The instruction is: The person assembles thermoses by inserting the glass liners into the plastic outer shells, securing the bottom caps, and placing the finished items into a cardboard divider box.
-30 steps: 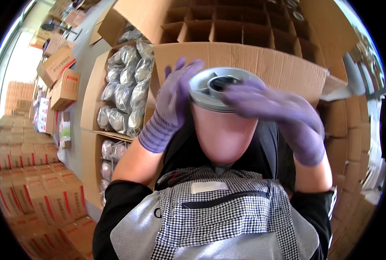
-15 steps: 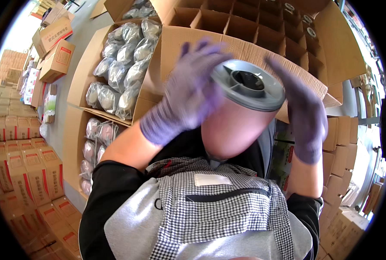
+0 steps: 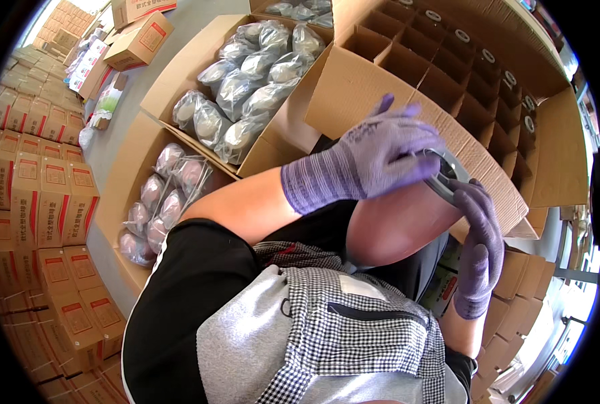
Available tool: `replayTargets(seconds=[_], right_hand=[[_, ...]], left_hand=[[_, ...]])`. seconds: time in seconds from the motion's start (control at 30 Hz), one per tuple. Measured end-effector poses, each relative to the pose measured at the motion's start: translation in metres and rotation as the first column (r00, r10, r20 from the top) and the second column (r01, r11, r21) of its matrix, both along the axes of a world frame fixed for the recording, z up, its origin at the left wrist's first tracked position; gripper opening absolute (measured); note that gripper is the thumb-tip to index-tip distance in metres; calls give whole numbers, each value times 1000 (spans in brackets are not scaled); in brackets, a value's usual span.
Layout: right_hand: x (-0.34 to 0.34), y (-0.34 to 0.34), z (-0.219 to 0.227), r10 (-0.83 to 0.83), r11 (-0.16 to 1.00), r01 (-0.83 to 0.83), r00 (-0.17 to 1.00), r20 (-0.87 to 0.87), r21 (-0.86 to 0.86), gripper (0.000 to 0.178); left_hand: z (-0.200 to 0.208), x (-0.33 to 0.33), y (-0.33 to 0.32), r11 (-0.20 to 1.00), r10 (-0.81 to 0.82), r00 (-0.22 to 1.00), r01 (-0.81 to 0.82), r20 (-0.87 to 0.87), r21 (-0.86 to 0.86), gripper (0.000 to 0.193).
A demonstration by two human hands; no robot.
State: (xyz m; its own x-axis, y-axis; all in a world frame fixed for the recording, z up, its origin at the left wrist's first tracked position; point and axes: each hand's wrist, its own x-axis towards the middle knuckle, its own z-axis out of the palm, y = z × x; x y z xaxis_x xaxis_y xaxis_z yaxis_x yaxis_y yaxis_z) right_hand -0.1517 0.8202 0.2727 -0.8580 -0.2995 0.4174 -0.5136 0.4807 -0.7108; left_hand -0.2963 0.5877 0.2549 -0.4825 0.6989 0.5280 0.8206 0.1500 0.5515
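A pink jug (image 3: 402, 219) with a grey round base (image 3: 453, 168) rests in my lap, its base up and tilted away to the right. Across the near left part of the base lies my left hand (image 3: 391, 158), in a purple knit glove, its fingers bent over the rim. My right hand (image 3: 480, 242), gloved alike, has its fingertips curled against the right edge of the base. Both hands grip the jug by this base and hide much of it. The jug's narrow dark tip points down at my checked apron (image 3: 360, 330).
Ahead on the right stands an open carton (image 3: 380, 94) with cardboard dividers and several pale rings in its cells. To the left are a carton of bagged parts (image 3: 239, 87) and one of wrapped pink pieces (image 3: 172, 192). Stacked boxes (image 3: 37, 195) line the far left.
The view has swung, so the cartons sit farther right. My left hand has come over the base, and my right fingers have closed in on its edge. The jug leans more to the right.
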Motion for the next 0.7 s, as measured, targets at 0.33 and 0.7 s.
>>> replayTargets(seconds=[0.33,0.7], right_hand=[[4,-31,-28,-337,930,313,936,-104,-193,51],[7,-13,-21,-276,961,272,948,-156,-50,42]], left_hand=[[-18,-21,-9,986,-146,988,142,42,89,51],[-24,-11,-8,983,-146,979,128,141,128,56]])
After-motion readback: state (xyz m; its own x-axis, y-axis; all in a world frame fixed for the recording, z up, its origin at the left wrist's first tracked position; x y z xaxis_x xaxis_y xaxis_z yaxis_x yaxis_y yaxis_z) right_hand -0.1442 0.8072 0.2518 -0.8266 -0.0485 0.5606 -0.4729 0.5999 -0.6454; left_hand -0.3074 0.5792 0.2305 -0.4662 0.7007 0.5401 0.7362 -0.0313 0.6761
